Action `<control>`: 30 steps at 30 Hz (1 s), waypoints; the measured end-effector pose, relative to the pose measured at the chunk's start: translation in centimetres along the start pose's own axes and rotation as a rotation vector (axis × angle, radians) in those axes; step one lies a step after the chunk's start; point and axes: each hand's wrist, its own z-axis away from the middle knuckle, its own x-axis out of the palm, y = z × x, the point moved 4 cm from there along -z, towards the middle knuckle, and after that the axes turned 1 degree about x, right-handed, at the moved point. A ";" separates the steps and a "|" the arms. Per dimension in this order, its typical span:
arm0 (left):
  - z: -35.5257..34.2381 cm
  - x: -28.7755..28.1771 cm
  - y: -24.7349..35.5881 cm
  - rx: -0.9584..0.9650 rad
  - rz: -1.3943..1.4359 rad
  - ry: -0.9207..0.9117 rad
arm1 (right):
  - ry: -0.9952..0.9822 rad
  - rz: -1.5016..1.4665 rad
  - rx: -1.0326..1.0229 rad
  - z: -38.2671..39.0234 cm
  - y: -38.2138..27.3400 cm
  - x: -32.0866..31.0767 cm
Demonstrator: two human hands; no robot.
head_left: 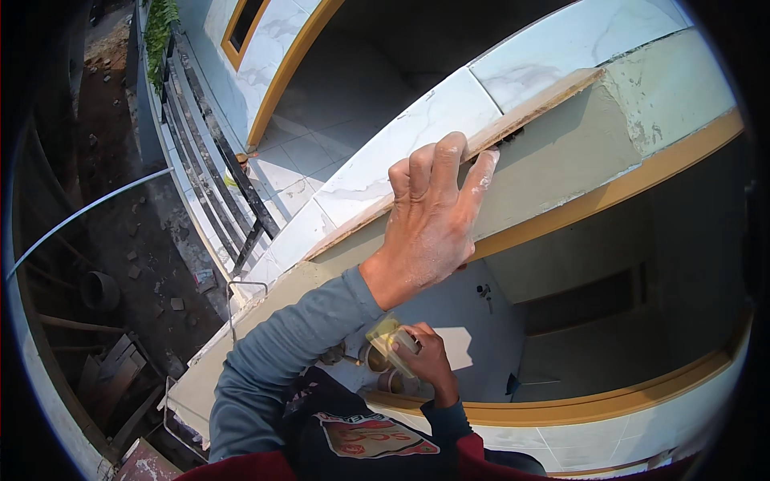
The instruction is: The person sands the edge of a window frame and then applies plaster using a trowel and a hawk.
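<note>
My left hand (429,212), dusted with pale powder, reaches up from a blue-grey sleeve and closes round the edge of a long thin wooden strip (545,104). The strip lies slantwise along the lower edge of white marbled tiles (437,112), beside a band of grey plaster (569,152). A small dark gap shows behind the strip, just right of my fingertips. Lower down, near my body, my right hand (431,365) grips a yellowish hand tool (385,333) with a pale block-like part. Its exact kind is unclear.
Buckets (391,381) stand on the floor below my right hand. An ochre frame (593,210) borders the plaster. At the left, a dark metal railing (212,152) runs beside a drop to bare ground with scattered rubble and planks (116,373). A bent metal rod (233,309) sticks out nearby.
</note>
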 end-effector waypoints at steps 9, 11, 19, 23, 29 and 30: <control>-2.6 1.1 -4.9 -0.083 0.781 -0.151 | 0.018 0.003 -0.009 -0.1 -1.1 -1.2; -2.6 0.7 -5.2 -0.064 0.774 -0.169 | -0.017 -0.022 -0.054 -0.5 -2.4 -1.9; -2.1 -2.3 -6.1 -0.087 0.634 -0.105 | -0.013 -0.157 -0.342 -2.5 -7.9 0.1; -2.9 -8.3 -7.0 0.138 0.479 -0.186 | -0.036 -0.072 -0.512 -3.5 -10.5 2.8; -2.3 -12.2 -3.5 -0.220 0.087 -0.630 | -0.045 -0.099 -0.806 -3.4 -13.8 8.9; -1.2 -12.7 -4.0 -0.173 -0.034 -0.700 | -0.020 -0.110 -0.792 -3.7 -14.1 9.7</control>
